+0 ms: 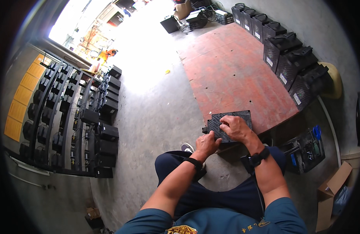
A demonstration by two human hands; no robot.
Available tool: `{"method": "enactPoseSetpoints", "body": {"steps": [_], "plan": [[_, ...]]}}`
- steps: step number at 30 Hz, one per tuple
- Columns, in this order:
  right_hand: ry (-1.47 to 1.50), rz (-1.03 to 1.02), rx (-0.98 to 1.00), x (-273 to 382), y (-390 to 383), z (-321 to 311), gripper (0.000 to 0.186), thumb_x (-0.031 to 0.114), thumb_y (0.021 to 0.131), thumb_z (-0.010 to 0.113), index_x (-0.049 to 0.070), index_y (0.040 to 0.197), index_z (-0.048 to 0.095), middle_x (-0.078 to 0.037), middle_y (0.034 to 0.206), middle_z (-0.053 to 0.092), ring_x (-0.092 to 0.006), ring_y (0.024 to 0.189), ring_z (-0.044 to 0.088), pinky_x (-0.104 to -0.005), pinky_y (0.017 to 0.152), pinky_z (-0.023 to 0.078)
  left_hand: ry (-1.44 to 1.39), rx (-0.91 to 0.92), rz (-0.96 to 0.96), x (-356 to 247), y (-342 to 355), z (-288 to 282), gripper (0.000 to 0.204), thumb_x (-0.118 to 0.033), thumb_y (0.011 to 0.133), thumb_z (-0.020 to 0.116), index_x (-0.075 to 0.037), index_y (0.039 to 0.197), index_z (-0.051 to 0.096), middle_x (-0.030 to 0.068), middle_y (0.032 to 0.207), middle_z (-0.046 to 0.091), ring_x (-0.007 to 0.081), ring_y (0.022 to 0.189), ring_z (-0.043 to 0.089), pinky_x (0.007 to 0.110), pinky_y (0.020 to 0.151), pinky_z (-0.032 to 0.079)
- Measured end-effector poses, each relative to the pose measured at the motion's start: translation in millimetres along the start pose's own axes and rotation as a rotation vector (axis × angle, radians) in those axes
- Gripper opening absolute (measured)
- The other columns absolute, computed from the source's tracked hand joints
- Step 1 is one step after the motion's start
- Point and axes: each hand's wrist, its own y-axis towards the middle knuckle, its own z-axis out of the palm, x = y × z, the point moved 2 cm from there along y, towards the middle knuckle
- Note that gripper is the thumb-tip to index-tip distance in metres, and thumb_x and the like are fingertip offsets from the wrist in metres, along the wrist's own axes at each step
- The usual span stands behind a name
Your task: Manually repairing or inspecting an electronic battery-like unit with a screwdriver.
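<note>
A flat black box point(244, 117) with a textured lid lies on the near end of the red board, in front of my knees. My left hand point(207, 143) is closed at the box's near left edge, its fingers curled in. Whatever it grips there is hidden. Over the top of the lid, my right hand point(236, 128) is bent with its fingertips drawn together. Anything between those fingertips is too small to make out. A short black piece point(205, 130) sticks out from the box's left side.
Black cases with handles point(279, 48) line the board's point(234, 78) right side. An open tool tray point(305, 152) with blue-handled scissors point(317, 132) is on my right, near a cardboard box point(328, 199). To the left stands a rack point(67, 113) of black units.
</note>
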Motion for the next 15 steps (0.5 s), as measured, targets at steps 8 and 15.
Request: {"method": "enactPoseSetpoints", "body": {"steps": [8,15], "plan": [[-0.008,0.015,0.015,-3.1,0.6,0.4,0.029,0.025,0.092,0.067,0.002,0.108,0.07,-0.023,0.102,0.072,-0.0396,0.098,0.07,-0.0467,0.086,0.056,-0.016,0.032,0.271,6.1,0.0,4.1,0.024,-0.03,0.088,0.071,-0.011,0.101,0.064,0.016,0.099,0.065,0.0391,0.092,0.068,0.05,0.077,0.055],[-0.018,-0.009,-0.001,-1.1,-0.9,-1.9,0.029,0.025,0.091,0.068,0.002,0.108,0.07,-0.023,0.102,0.072,-0.0395,0.098,0.07,-0.0461,0.086,0.056,-0.123,-0.076,0.071,1.3,0.9,10.4,0.027,-0.036,0.087,0.073,-0.01,0.095,0.068,0.0184,0.088,0.072,0.0379,0.087,0.071,0.05,0.076,0.055]]}}
